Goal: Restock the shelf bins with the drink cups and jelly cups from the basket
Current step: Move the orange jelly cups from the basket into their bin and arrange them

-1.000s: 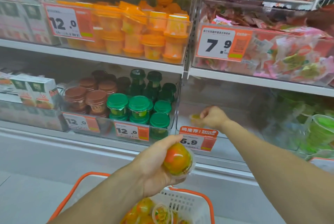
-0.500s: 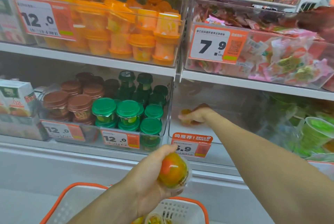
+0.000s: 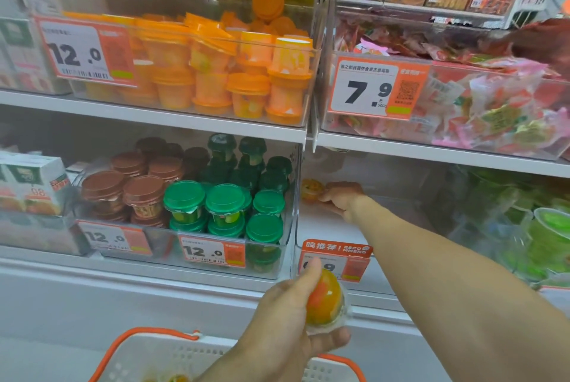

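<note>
Jelly cups first: I count two clear ones, plus bits of more in the basket (image 3: 160,357) that are cut off by the bottom edge, so no count there. One jelly cup (image 3: 324,301) is in my left hand (image 3: 290,317), thumb on top and fingers curled under, held in front of the 6.9 price tag (image 3: 336,261) so half the number's hidden. The second cup (image 3: 312,191) sits deep in the clear bin (image 3: 327,227) on the lower shelf, by its left wall. My right hand (image 3: 342,196) is touching it, but I honestly can't tell if the fingers are gripping or just resting, it's blurry and seen through plastic. Next bin over: green-lid cups (image 3: 226,199), about seven in front, darker ones behind too murky to count. Brown-lid cups (image 3: 143,190), roughly five.
</note>
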`<state>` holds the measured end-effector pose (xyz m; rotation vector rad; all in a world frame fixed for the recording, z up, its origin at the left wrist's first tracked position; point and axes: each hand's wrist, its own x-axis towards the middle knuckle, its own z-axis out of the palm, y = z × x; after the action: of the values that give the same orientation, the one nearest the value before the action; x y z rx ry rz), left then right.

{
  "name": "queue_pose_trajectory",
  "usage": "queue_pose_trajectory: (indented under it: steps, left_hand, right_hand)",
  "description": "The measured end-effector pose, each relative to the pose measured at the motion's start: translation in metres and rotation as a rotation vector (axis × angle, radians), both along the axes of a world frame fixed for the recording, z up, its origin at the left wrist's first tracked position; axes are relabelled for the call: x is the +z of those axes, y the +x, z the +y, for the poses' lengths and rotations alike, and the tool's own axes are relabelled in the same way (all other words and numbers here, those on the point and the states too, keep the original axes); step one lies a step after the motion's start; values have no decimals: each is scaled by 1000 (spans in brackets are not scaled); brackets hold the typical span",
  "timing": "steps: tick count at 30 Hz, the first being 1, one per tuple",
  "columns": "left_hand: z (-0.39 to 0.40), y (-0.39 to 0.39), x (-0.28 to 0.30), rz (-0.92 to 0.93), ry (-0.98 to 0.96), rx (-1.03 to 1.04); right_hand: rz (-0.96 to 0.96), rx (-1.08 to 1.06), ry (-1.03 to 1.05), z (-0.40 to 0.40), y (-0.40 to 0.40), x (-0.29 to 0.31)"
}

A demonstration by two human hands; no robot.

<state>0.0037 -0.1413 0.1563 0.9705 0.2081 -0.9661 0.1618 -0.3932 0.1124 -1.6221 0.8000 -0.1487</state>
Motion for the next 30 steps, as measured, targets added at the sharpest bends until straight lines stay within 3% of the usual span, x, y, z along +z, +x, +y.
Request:
queue_pose_trajectory:
  steps: [5,10,13,15,17,21,25,28,30]
  left_hand:
    - [4,2,7,-419,-50,196]
    - [12,2,10,-978,175,211]
    - [12,1,7,-1220,258,253]
    - [10,-1,6,-1367,291,269]
    - [8,-4,6,-1450,324,246]
    - [6,-3,3,-1591,346,248]
    - [8,-5,11,-1484,262,188]
    - [12,0,2,-1578,577,42]
    - [16,5,-9,-1545,822,-116]
  right_hand:
    - [-39,143,23,5,-18,13]
    - [-148,159,-35,31,-91,68]
    - [-174,424,20,55,-150,96]
    - [-87,640,92,71,-178,107]
    - [-54,762,138,80,-191,112]
    - [-132,726,240,83,-191,108]
    - [-156,577,347,72,-187,103]
    - [-141,422,337,55,-164,107]
    - [-145,319,332,44,-141,105]
